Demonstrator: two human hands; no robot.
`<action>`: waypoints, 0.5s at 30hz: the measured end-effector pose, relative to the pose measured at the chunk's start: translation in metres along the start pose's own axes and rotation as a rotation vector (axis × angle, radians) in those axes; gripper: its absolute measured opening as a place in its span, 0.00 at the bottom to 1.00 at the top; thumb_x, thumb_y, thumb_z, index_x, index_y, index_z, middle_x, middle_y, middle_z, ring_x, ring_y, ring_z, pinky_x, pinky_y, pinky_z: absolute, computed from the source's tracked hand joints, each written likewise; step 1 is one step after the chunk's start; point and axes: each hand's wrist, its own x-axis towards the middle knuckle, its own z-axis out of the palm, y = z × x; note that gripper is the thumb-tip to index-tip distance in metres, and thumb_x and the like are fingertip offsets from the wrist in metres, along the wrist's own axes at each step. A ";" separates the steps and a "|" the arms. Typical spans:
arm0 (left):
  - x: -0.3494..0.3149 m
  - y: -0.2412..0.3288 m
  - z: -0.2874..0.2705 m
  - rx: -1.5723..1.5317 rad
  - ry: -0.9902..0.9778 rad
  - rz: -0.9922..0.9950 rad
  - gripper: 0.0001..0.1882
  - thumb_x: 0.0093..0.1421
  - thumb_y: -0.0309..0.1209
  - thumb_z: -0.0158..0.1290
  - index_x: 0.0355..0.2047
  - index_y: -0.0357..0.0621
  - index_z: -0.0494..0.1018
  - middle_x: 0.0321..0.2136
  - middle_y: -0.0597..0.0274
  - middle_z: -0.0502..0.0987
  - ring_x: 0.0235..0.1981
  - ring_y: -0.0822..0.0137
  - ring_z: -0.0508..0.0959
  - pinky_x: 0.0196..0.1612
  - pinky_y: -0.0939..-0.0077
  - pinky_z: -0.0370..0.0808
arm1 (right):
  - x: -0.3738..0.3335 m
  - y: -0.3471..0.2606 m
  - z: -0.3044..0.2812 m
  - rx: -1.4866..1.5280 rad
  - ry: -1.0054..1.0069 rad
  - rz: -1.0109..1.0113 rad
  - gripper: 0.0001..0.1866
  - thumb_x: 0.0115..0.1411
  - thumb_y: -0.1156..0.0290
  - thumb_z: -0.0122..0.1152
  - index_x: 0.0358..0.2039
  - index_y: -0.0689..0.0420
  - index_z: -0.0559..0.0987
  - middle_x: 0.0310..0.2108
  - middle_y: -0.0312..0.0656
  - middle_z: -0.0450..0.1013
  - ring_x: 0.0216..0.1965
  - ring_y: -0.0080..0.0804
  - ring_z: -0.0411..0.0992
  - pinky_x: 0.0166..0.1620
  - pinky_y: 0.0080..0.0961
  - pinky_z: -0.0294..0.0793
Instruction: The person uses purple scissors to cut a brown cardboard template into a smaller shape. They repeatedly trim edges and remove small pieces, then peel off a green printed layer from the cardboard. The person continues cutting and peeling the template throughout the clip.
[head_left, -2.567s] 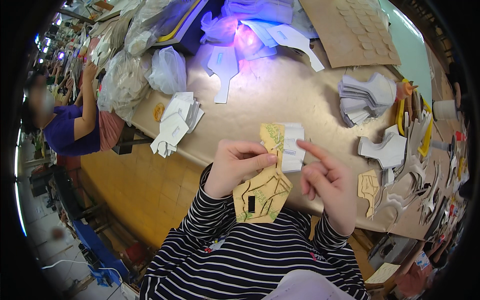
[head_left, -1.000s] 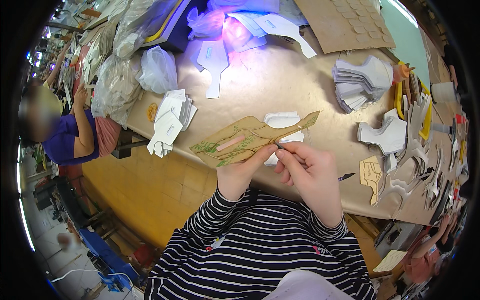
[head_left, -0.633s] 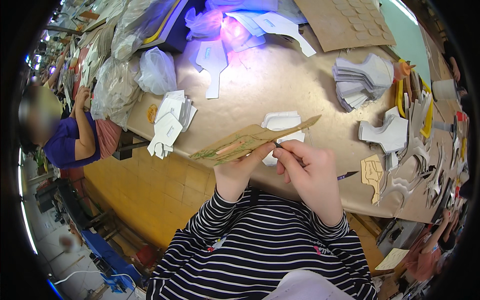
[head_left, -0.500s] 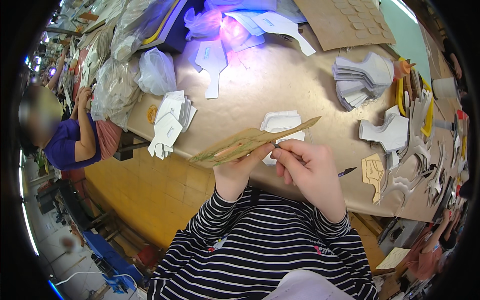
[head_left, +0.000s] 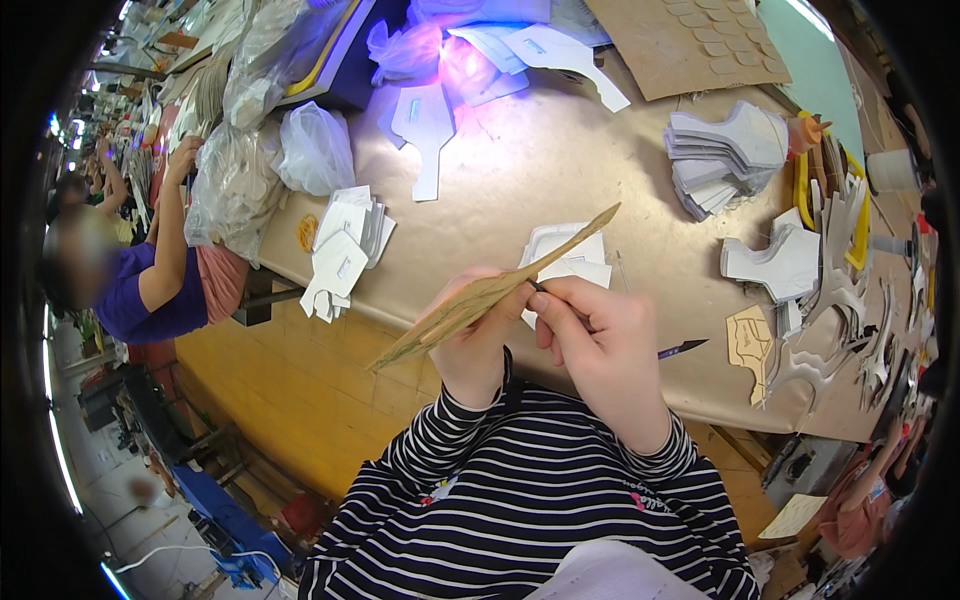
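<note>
My left hand [head_left: 473, 345] grips a flat tan-and-green template [head_left: 470, 305], wide at its lower left and drawn out to a narrow tip at its upper right. It is held up tilted, seen nearly edge-on. My right hand [head_left: 605, 350] is closed in a pinch at the template's near edge, close to my left thumb. A small dark bit shows between its fingertips, too small to name. From behind the right hand juts a slim purple pen-like tool [head_left: 683, 349] with a dark tip; its other end is hidden. White cut pieces [head_left: 568, 245] lie on the table just beyond.
The brown-covered table [head_left: 520, 165] bears stacked white pieces [head_left: 345, 245] at left and grey-white stacks [head_left: 725, 150] at right. A tan template [head_left: 748, 345] lies near the right edge. Plastic bags [head_left: 315, 145] stand far left. A person in purple [head_left: 150, 290] sits at left.
Both hands have shifted slightly left, and the template has turned more edge-on. The pen-like tool moved left with my right hand. The person at left has raised a hand.
</note>
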 end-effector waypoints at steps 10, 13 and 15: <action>-0.010 0.004 0.012 -0.145 0.156 -0.032 0.08 0.58 0.21 0.59 0.38 0.35 0.75 0.33 0.63 0.79 0.33 0.76 0.75 0.38 0.84 0.71 | -0.002 0.004 0.013 -0.102 0.134 -0.119 0.05 0.59 0.74 0.59 0.32 0.63 0.79 0.17 0.49 0.72 0.17 0.40 0.73 0.22 0.29 0.69; -0.013 0.002 0.014 -0.131 0.200 -0.030 0.08 0.57 0.19 0.58 0.39 0.34 0.75 0.34 0.62 0.79 0.34 0.73 0.76 0.40 0.81 0.72 | -0.003 0.005 0.015 -0.084 0.153 -0.123 0.05 0.60 0.74 0.58 0.31 0.63 0.78 0.17 0.47 0.72 0.17 0.38 0.73 0.22 0.28 0.69; -0.015 0.000 0.014 -0.121 0.218 -0.078 0.10 0.56 0.14 0.55 0.39 0.33 0.74 0.35 0.58 0.79 0.36 0.69 0.78 0.43 0.77 0.73 | -0.003 0.004 0.014 -0.046 0.153 -0.106 0.06 0.60 0.74 0.58 0.31 0.63 0.78 0.16 0.46 0.72 0.16 0.36 0.73 0.21 0.27 0.69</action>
